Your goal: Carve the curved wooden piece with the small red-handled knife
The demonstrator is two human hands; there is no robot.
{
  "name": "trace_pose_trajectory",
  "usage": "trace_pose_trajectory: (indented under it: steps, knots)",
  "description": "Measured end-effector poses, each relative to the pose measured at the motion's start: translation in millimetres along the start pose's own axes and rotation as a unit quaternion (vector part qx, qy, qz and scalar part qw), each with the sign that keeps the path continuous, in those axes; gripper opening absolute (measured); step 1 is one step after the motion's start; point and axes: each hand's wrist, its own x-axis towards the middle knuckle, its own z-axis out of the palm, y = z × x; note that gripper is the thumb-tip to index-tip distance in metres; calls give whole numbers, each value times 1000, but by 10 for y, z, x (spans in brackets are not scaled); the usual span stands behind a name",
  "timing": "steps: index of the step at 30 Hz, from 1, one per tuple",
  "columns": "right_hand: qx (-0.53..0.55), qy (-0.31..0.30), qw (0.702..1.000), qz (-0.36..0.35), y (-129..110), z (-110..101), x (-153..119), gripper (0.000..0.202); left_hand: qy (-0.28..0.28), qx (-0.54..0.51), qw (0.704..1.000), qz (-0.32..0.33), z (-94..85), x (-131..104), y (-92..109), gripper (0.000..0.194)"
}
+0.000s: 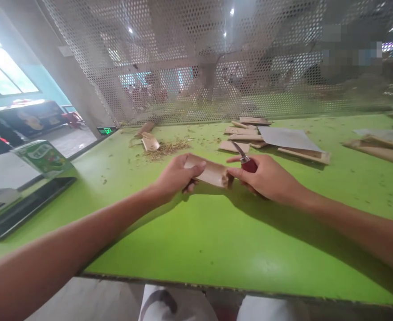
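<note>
My left hand (179,176) is closed around the left end of a short split bamboo piece (210,171), thumb on top. The piece is held above the green table, its right end rough and darker. My right hand (266,178) is closed on a carving knife with a dark red handle (249,164) and a metal collar. The knife's curved blade (239,148) points up and to the left, away from the bamboo. My right thumb and fingertips are at the rough right end of the piece. The right hand's lower fingers are partly hidden.
Shavings (168,150) and a cut piece (150,141) lie at the back left of the green table (196,240). Several bamboo pieces (239,131) and a white paper (288,137) lie at the back right. A perforated screen (196,58) closes the rear; a green box (44,158) stands left.
</note>
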Motion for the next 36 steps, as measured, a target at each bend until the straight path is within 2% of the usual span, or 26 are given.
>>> trace_pose_trajectory:
  steps: [1,3,5,8,10,13,18,27,30,36]
  knots:
    - [-29,17,999,-18,15,-6,0,41,39,-5,999,-3,-40,9,1,22]
    - [-92,35,993,-60,64,-16,7,33,70,-17,997,-11,-133,44,9,22]
    - [-132,12,984,-117,121,-8,18,26,90,-28,995,-38,-221,86,9,27]
    - [-155,-31,969,-189,181,37,29,31,73,-50,994,-59,-311,145,-16,29]
    - [-170,-39,966,-189,193,68,28,38,42,-68,994,-74,-338,175,-34,26]
    - [-175,-59,963,-198,187,88,21,35,5,-84,992,-98,-338,193,-33,21]
    - [-172,-76,952,-241,172,99,7,33,-1,-74,992,-107,-314,176,0,14]
    - [-208,-81,936,-272,143,120,14,34,-58,-21,994,-88,-361,239,-31,7]
    - [-204,-93,937,-266,124,114,17,32,-61,-9,995,-83,-352,243,-49,7]
    - [-193,-111,941,-254,96,111,15,31,-26,10,997,-75,-334,237,-98,18]
